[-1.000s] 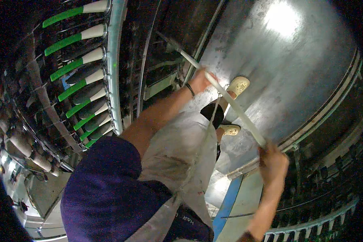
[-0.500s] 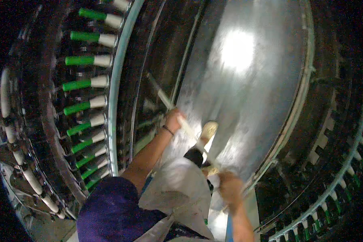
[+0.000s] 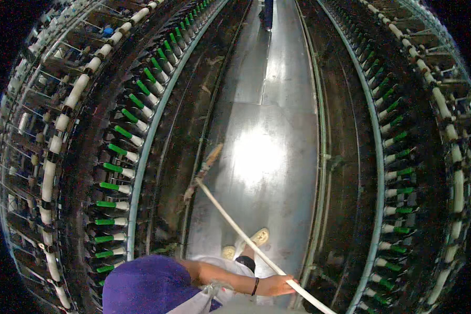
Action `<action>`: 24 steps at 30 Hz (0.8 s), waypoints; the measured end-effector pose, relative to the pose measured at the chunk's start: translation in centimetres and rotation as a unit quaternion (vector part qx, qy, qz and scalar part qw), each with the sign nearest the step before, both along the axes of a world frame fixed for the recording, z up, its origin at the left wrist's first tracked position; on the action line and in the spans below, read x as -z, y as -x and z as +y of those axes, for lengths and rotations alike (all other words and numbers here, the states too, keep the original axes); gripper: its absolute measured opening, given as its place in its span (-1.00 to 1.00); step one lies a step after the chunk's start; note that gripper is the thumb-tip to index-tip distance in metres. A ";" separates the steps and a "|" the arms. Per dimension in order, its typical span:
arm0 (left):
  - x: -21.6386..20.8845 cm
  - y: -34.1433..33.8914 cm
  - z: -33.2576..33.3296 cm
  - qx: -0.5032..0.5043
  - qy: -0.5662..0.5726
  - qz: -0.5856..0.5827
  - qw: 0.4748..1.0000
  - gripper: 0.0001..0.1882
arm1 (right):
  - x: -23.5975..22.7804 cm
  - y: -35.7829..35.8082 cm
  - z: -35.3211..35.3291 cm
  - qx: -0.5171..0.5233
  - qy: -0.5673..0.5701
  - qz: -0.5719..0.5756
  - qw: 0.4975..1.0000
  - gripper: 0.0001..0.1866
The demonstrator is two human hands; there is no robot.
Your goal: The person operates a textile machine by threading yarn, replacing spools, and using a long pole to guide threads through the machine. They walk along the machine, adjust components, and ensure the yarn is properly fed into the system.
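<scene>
My left hand (image 3: 277, 286), with a dark band at the wrist, is closed around the long white handle of a broom (image 3: 240, 230). The handle slants from the lower right up to a narrow, ragged broom head (image 3: 208, 163). That head lies at the left edge of the metal floor, along the base of the left machine, with frayed fibres or lint on it. My right hand is out of view, past where the handle leaves the lower edge.
Spinning machines flank the aisle, with rows of green-and-white bobbins on the left (image 3: 115, 187) and right (image 3: 400, 174). The shiny floor (image 3: 293, 120) runs ahead between them. Far up the aisle, a person's dark-clad legs (image 3: 268, 15) show. My shoes (image 3: 259, 236) stand near the handle.
My left hand has swung from the left over to the lower right, still on the handle. My right hand has gone out of view. The view has lifted, showing more aisle and the broom head.
</scene>
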State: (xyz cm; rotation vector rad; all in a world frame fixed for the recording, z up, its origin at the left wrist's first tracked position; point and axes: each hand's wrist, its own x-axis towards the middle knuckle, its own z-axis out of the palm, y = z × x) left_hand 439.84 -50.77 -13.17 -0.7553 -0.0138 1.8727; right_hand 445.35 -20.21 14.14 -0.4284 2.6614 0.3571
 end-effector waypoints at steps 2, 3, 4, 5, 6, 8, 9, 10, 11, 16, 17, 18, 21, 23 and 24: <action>0.7 2.3 3.2 0.001 -0.024 -0.021 0.999 -0.78 | -0.6 0.2 2.5 -0.026 -0.053 0.062 0.996 -0.69; 1.6 4.0 4.0 0.022 0.020 0.037 0.999 -0.80 | -0.2 1.0 3.1 0.058 -0.106 -0.135 0.983 -0.71; 2.9 5.4 4.4 0.027 0.038 0.091 0.995 -0.82 | 0.4 1.9 3.6 0.084 -0.093 -0.190 0.974 -0.75; 4.9 7.5 4.2 0.006 0.050 0.094 0.994 -0.84 | 1.9 3.3 3.0 0.098 -0.091 -0.240 0.962 -0.74; 6.7 9.4 3.8 -0.011 0.070 0.090 0.993 -0.86 | 4.1 4.0 1.3 0.192 -0.038 -0.192 0.962 -0.71; 9.5 12.9 2.5 -0.026 0.085 0.013 0.996 -0.84 | 5.3 7.3 -1.1 0.141 0.001 -0.168 0.976 -0.69; 10.5 14.6 1.0 -0.052 0.105 -0.032 0.993 -0.85 | 6.4 9.0 -3.2 0.191 0.034 -0.169 0.966 -0.72; 11.2 16.7 -0.3 -0.079 0.194 -0.029 0.977 -0.90 | 7.5 11.0 -5.4 0.227 0.077 -0.161 0.957 -0.70; 11.7 19.2 -1.8 -0.080 0.259 -0.051 0.961 -0.88 | 8.5 13.0 -7.8 0.191 0.068 -0.129 0.971 -0.65; 13.3 33.4 -12.2 -0.139 0.332 0.023 0.933 -0.92 | 15.8 25.5 -18.3 0.098 0.079 0.005 0.992 -0.66; 13.7 36.3 -14.0 -0.137 0.283 0.035 0.949 -0.91 | 16.2 28.1 -19.2 0.079 0.047 0.009 0.996 -0.68; 13.9 38.7 -14.4 -0.147 0.260 0.068 0.952 -0.92 | 16.3 30.8 -19.2 0.110 0.021 0.014 0.994 -0.67; 12.7 44.9 -13.5 -0.144 0.147 -0.019 0.978 -0.93 | 13.1 40.2 -18.0 0.083 0.033 0.016 0.996 -0.68; 10.6 47.4 -12.2 -0.185 0.086 -0.022 0.979 -0.94 | 9.2 46.0 -17.2 0.106 0.015 -0.025 0.994 -0.67; 9.7 49.1 -11.8 -0.200 0.066 0.001 0.978 -0.93 | 7.7 48.8 -17.3 0.112 -0.009 -0.039 0.993 -0.66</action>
